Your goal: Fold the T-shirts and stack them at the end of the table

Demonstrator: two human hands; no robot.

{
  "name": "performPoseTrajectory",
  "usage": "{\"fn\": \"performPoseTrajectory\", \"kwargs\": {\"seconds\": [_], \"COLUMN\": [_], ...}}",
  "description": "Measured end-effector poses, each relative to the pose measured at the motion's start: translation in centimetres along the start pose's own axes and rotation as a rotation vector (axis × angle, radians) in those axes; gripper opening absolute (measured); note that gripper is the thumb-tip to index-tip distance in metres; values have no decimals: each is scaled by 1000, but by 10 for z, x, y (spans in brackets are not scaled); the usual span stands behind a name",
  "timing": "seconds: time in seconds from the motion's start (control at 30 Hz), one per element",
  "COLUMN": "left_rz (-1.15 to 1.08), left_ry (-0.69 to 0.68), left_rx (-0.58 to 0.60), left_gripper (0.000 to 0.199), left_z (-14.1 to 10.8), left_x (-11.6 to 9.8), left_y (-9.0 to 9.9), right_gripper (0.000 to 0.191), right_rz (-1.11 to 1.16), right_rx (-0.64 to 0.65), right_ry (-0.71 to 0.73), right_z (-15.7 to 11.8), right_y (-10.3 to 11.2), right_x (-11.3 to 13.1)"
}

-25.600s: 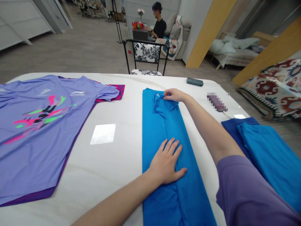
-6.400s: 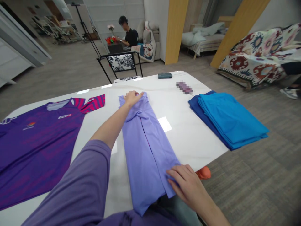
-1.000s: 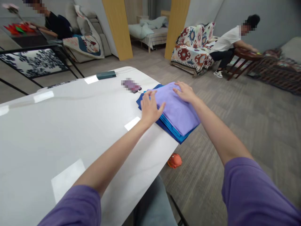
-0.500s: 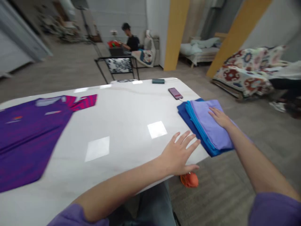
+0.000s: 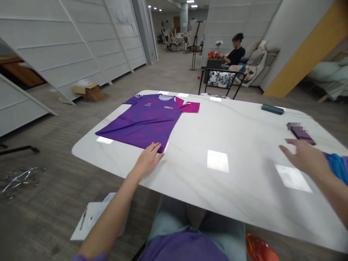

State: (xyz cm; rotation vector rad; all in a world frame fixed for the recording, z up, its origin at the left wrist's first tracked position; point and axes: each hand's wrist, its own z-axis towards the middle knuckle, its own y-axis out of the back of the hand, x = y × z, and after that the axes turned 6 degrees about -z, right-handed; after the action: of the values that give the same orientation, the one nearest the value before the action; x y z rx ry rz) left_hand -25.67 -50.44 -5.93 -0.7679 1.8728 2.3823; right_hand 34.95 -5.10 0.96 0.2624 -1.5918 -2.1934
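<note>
A purple shirt (image 5: 144, 121) with pink striped sleeve lies spread flat on the left part of the white table (image 5: 190, 181). My left hand (image 5: 149, 158) rests at the shirt's near right corner, fingers apart, touching the hem. Over the right part of the table hangs my right hand (image 5: 304, 154), its fingers spread and nothing in it, just in front of the phone (image 5: 301, 133). Behind my right wrist, at the right edge of the view, part of the folded blue and lilac cloth stack (image 5: 337, 165) shows.
A dark green case (image 5: 272, 109) lies near the table's far edge. Beyond it stand a chair (image 5: 220, 79) and a seated person (image 5: 236, 52). On the floor at the left are a cardboard box (image 5: 89, 91) and papers (image 5: 89, 219); something orange (image 5: 259, 248) is low right.
The view has swung left. My left hand has moved from beside the cloth stack to the shirt's hem. My right hand has come off the stack and moved left.
</note>
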Motion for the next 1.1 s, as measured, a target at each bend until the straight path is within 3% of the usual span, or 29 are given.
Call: {"fn": "performPoseTrajectory", "kwargs": {"seconds": [0.13,0.23,0.3,0.37,0.47,0.57,0.7,0.87,1.1], "left_rz": [26,35,36,33,9,-33,-125,-246,-308], "left_ry": [-52,-65,-80,-94,-95,-68,-112,-269,-485], "left_rx": [63,42,30,22,29,72,156,276,495], "left_gripper": [68,69,69,70,73,73,76,83,84], "left_z": [-15,-24,-28,-32,-38,-44,-47,-55,-88], "left_x": [-4,-13,-16,-20,-30,-48,-89,-162,-288], "left_y": [-3,-5,-7,-8,-8,-6,-12,-42,-93], "right_gripper": [87,80,78,78,78,81,80,85,86], "right_rz": [76,129,148,152,132,93,34,-29,-80], "right_rx": [235,281,275,275,328,391,434,472,524], "right_ry": [226,343,385,393,377,348,296,227,39], "right_z": [55,118,166,210,251,262,246,203,134], "right_y": [-60,-108,-135,-158,-183,-198,-197,-165,-115], "right_x": [225,355,418,463,495,486,427,312,139]}}
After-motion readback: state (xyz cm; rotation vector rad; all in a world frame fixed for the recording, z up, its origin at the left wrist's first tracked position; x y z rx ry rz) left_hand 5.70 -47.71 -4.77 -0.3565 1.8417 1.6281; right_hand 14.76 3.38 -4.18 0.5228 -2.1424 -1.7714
